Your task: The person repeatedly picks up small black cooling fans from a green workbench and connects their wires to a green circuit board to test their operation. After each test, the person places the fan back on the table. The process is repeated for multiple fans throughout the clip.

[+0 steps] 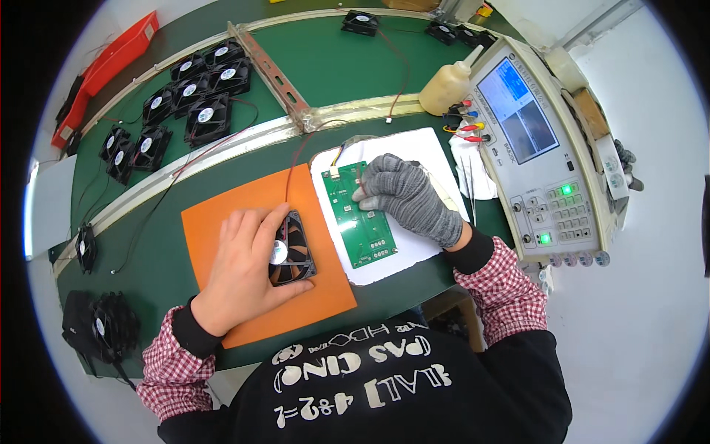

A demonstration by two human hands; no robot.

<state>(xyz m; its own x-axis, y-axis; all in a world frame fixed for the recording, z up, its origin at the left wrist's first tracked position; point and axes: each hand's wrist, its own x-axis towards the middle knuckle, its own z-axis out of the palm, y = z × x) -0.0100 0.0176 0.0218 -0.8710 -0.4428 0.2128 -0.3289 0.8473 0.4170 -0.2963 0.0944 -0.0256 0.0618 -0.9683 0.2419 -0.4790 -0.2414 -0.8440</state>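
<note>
Fan (297, 249) near the tabletop's (423, 281) front edge is clasped by the left hand (245, 260), its wire (289, 177) could be strained by shifting, and the right hand's (408, 197) grip cannot be told.

L hand (244, 255), bare, grips blk fan (298, 248) on orange mat (329, 296), thumb along near edge. R hand (407, 196), gray-gloved, has fingertips bunched over upper R edge of green PCB (359, 237); can't tell what's pinched. PCB's on white sheet (418, 248). Far R: tester (536, 181) w/ lit screen (518, 111), bottle (446, 87) beside it. More fans (208, 115) upper L.
</note>
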